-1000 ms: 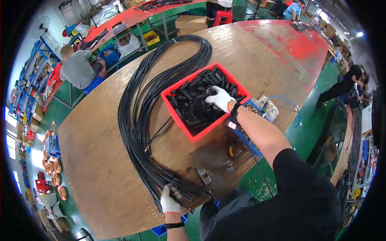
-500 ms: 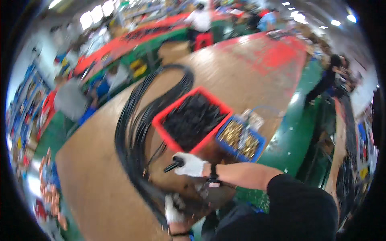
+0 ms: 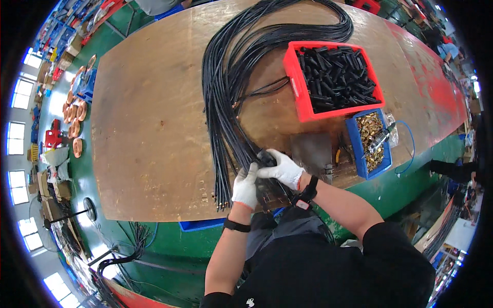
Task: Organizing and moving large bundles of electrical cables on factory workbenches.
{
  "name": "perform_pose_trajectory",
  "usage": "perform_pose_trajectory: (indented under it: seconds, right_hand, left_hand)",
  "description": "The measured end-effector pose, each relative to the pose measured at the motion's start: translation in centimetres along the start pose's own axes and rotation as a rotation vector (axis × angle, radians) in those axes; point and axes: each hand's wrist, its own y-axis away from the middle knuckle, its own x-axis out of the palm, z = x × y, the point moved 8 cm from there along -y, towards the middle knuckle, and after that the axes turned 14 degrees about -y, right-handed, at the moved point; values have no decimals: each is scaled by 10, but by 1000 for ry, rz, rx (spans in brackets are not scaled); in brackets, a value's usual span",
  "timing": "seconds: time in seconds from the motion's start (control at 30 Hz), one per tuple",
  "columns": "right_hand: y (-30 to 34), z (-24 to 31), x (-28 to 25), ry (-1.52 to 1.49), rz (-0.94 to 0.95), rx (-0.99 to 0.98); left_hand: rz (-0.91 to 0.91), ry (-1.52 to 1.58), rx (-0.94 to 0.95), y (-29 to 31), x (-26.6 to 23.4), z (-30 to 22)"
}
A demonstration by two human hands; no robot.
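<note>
My right hand (image 3: 283, 170), in a white glove, is closed around a black tubular sleeve (image 3: 266, 157) near the table's front edge. Beside it, my left hand (image 3: 245, 186), also gloved, has its fingers pinched together against the right thumb. What sits between those left fingers is hidden. Both hands are over the lower end of a long bundle of black cables (image 3: 218, 102), whose copper-tipped ends lie at the near edge. A red bin (image 3: 305, 109) full of similar black sleeves (image 3: 339, 77) stands beyond the right hand.
Right of the red bin, a blue bin (image 3: 365, 172) holds small brass parts (image 3: 371, 131), with a hose-fed tool (image 3: 381, 139) resting on top. A dark metal plate (image 3: 310, 149) and orange-handled pliers (image 3: 339, 155) lie on the brown table (image 3: 149, 138). Copper coils (image 3: 77, 115) are on the green floor at left.
My view has swung down to the table. My hands, apart before, have come together over the cables. The right hand still holds the black sleeve.
</note>
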Motion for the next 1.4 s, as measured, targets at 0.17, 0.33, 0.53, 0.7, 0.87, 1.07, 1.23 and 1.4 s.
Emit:
perform_pose_trajectory:
  seconds: [0.17, 0.33, 0.53, 0.7, 0.87, 1.07, 1.23, 1.4]
  right_hand:
    - [-10, -9, 6, -81, 36, 97]
    - [-19, -27, 4, 70, 58, 76]
    - [1, -25, -33, -13, 42, 71]
    - [49, -27, -68, 32, 34, 134]
    - [87, -31, -84, 124, 92, 113]
    - [123, -30, -90, 134, 149, 156]
    - [134, -29, -95, 162, 147, 165]
    - [139, -30, -97, 215, 195, 170]
  left_hand:
    - [32, 163, -44, -2, 7, 3]
    - [56, 171, -51, -3, 2, 11]
    - [108, 174, -98, 2, -5, 6]
    - [136, 113, -155, -1, -6, 6]
    - [136, 16, -132, -4, 9, -2]
    - [178, 106, -61, 1, 34, -16]
    - [174, 57, -22, -4, 32, -9]
    - [157, 55, -9, -6, 32, -5]
